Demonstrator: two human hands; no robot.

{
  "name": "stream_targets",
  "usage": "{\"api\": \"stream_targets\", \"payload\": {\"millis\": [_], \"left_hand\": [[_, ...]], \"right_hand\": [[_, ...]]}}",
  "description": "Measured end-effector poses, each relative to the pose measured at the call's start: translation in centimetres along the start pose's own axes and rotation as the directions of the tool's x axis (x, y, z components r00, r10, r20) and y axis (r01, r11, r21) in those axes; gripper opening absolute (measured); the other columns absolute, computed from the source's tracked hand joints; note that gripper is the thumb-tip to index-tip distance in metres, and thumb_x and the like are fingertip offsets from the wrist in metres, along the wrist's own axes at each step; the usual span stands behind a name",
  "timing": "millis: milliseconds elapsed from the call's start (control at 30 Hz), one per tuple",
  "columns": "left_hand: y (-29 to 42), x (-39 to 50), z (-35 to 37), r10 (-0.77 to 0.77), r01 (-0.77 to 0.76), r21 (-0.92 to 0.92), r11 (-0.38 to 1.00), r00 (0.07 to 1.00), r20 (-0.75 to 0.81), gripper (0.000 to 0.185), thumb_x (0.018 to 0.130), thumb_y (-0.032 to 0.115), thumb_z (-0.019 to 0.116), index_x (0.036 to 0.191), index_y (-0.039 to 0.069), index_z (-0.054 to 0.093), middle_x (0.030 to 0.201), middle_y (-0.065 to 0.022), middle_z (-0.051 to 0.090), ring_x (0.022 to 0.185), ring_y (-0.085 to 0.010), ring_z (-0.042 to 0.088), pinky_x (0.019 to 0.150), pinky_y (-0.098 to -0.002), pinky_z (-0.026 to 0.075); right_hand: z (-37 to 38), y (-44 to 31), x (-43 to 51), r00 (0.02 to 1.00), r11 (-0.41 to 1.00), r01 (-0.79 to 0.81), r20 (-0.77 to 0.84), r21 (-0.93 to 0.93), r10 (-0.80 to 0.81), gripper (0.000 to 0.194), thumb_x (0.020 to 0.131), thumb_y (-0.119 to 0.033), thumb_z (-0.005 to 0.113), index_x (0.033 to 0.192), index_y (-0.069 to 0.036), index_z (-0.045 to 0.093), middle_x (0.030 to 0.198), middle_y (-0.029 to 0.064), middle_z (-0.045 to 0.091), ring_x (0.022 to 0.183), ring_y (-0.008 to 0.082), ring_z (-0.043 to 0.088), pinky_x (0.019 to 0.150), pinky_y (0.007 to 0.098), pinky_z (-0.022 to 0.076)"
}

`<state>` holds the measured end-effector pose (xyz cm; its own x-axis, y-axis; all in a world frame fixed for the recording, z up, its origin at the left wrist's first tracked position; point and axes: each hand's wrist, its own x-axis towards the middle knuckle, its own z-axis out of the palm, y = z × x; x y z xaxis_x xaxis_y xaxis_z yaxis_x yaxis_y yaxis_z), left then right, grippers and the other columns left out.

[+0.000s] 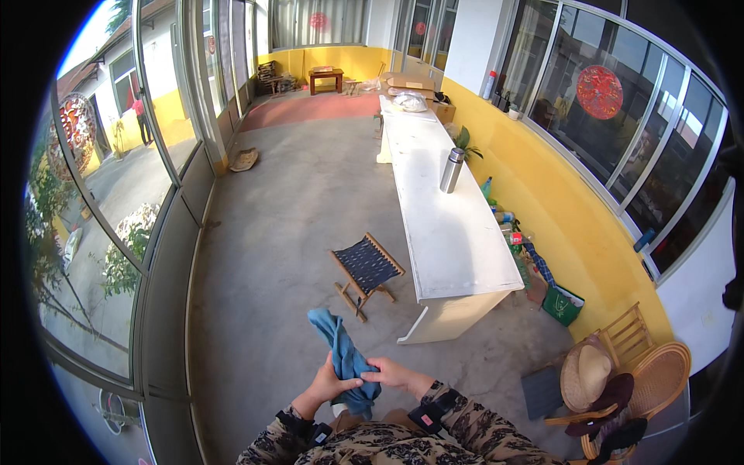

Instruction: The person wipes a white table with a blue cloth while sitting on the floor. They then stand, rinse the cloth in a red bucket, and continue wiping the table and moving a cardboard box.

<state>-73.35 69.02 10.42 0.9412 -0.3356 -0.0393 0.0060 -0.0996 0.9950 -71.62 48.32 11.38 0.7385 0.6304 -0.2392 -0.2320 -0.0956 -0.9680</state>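
Note:
A bunched, twisted blue cloth (347, 357) is held in front of my body, low in the view. My left hand (332, 381) grips it from the left side, thumb across the front. From the right, my right hand (383, 375) closes on the same cloth, with the two thumbs nearly meeting. One end of the cloth sticks up beyond my hands and the other hangs below them. Just past the cloth stands a folding wooden stool (367, 266) with a dark patterned fabric seat.
A long white table (433, 232) bearing a steel thermos (451, 170) stands ahead to the right. Bottles and a green bag (562, 305) lie by the yellow wall. A rattan chair (662, 378) and straw hat (594, 369) are at lower right; glazed panels line the left.

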Motion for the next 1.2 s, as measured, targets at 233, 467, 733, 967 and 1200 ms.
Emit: {"api": "stream_targets", "payload": {"millis": [233, 467, 733, 967, 1200], "left_hand": [[-0.6, 9.5, -5.5, -0.339, 0.333, 0.066, 0.941, 0.934, 0.113, 0.027, 0.074, 0.005, 0.062, 0.099, 0.000, 0.055, 0.086, -0.0064, 0.059, 0.079, -0.0139, 0.056, 0.068, -0.0279, 0.047], [1.5, 18.7, -8.0, -0.431, 0.435, -0.573, 0.695, 0.889, 0.152, 0.009, 0.088, 0.010, 0.056, 0.096, 0.006, 0.054, 0.083, 0.0010, 0.055, 0.074, -0.0087, 0.052, 0.067, -0.0236, 0.045], [11.3, 35.2, -5.8, -0.122, 0.219, -0.533, 0.817, 0.970, 0.210, 0.016, 0.088, 0.010, 0.057, 0.102, 0.008, 0.052, 0.088, 0.0015, 0.057, 0.078, -0.0073, 0.054, 0.070, -0.0222, 0.046], [1.2, 41.0, -3.8, -0.105, 0.110, 0.140, 0.984, 0.994, -0.044, 0.030, 0.085, 0.010, 0.057, 0.113, 0.007, 0.046, 0.096, -0.0074, 0.060, 0.088, -0.0162, 0.058, 0.076, -0.0290, 0.047], [-16.0, 31.6, -20.2, -0.631, 0.396, 0.867, 0.303, 0.765, -0.129, 0.031, 0.077, 0.024, 0.055, 0.102, 0.006, 0.059, 0.101, -0.0183, 0.061, 0.099, -0.0355, 0.057, 0.084, -0.0420, 0.045]], "right_hand": [[-6.4, -2.7, 3.8, 0.948, 0.917, -0.073, -0.258, 0.392, 0.185, 0.023, 0.088, -0.015, 0.056, 0.103, 0.002, 0.059, 0.093, 0.0032, 0.062, 0.081, 0.0087, 0.056, 0.073, 0.0242, 0.0460], [-16.6, -4.8, 7.8, 0.862, 0.804, -0.090, -0.358, 0.587, 0.358, 0.026, 0.088, -0.014, 0.056, 0.106, 0.005, 0.057, 0.098, 0.0093, 0.062, 0.084, 0.0160, 0.060, 0.077, 0.0295, 0.0488], [-30.8, -13.5, 7.5, 0.825, 0.699, 0.438, -0.563, 0.566, -0.061, 0.024, 0.088, -0.012, 0.055, 0.106, 0.004, 0.057, 0.099, 0.0106, 0.063, 0.088, 0.0180, 0.061, 0.082, 0.0318, 0.0483], [-37.7, -1.1, 3.7, 0.343, 0.888, -0.442, -0.892, 0.125, 0.296, 0.041, 0.082, -0.024, 0.060, 0.112, 0.004, 0.055, 0.101, 0.0193, 0.062, 0.090, 0.0267, 0.061, 0.082, 0.0348, 0.0468], [-32.8, 8.2, 4.3, 0.084, 0.885, -0.422, -0.964, 0.195, 0.252, 0.067, 0.079, -0.035, 0.061, 0.128, 0.003, 0.039, 0.128, 0.0307, 0.039, 0.119, 0.0400, 0.039, 0.098, 0.0412, 0.0339]]}}
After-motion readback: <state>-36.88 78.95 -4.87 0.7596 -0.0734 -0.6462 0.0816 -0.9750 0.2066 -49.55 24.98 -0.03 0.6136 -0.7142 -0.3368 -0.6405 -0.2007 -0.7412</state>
